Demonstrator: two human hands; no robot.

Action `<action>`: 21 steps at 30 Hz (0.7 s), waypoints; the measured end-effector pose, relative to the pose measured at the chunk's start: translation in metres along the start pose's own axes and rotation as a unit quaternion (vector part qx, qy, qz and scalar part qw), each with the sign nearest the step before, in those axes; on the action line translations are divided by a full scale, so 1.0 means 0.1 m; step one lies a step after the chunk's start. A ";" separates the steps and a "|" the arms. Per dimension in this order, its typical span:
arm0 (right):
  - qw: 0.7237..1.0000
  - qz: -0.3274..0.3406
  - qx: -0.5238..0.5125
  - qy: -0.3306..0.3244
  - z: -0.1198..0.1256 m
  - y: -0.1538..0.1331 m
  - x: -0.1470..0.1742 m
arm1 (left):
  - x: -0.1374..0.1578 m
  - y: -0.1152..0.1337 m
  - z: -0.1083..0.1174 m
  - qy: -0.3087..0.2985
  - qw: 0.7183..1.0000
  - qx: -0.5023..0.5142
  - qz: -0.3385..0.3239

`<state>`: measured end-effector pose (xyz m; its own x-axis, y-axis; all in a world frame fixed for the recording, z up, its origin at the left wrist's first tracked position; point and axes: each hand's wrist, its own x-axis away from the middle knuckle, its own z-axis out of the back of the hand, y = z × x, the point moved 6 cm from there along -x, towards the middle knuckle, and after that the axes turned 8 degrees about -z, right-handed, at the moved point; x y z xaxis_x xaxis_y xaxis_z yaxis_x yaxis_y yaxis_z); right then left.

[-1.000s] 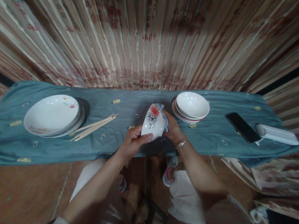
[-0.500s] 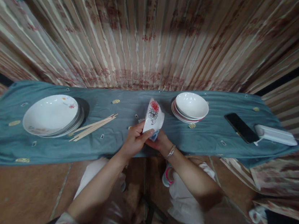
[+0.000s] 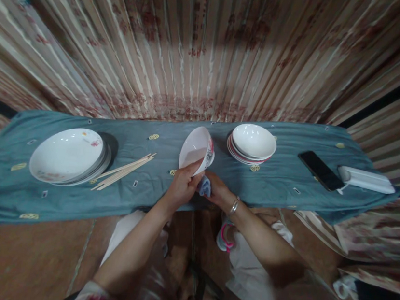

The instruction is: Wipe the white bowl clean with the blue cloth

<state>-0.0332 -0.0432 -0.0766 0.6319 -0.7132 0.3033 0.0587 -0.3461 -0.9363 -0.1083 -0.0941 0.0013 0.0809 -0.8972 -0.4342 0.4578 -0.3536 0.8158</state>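
A white bowl [image 3: 193, 149] with a red and black flower on its outside is tilted above the table's front part, its mouth turned to the left. My left hand [image 3: 183, 187] grips the near rim, thumb inside the bowl. Close beside it, my right hand [image 3: 216, 187] is closed on a bunched blue cloth [image 3: 205, 186], just below the bowl's outer wall. Part of the cloth and the right fingers are hidden. A bracelet sits on my right wrist.
On the blue-green tablecloth [image 3: 69, 207] stand a stack of large bowls [image 3: 68, 153] at left, wooden chopsticks [image 3: 124, 172], and smaller stacked bowls [image 3: 254, 142] right of centre. A black phone [image 3: 319, 169] and a white device [image 3: 367, 180] lie at right. Pleated curtains [image 3: 205, 48] hang behind.
The bowl has turned so its inside now faces me more, and it has shifted slightly left. My right hand with the cloth has come down from its side.
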 end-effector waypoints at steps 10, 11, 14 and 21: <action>0.982 0.085 0.161 0.055 0.53 -0.58 0.22 | 0.04 -0.10 -0.07 -0.050 0.991 -0.095 -0.084; 0.978 0.084 0.179 0.067 0.56 -0.61 0.25 | 0.05 -0.10 -0.10 -0.064 0.988 -0.106 -0.094; 0.956 0.100 0.256 0.099 0.62 -0.70 0.35 | 0.07 -0.10 -0.21 -0.100 0.975 -0.156 -0.121; 0.900 0.150 0.368 0.181 0.65 -0.79 0.50 | 0.09 -0.07 -0.39 -0.183 0.933 -0.279 -0.134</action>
<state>0.0445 -0.0119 0.0014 0.4194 -0.9051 -0.0694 0.5068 0.2969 -0.8094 -0.0762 -0.0896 -0.0235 -0.3632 -0.8630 -0.3513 0.8162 -0.4765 0.3267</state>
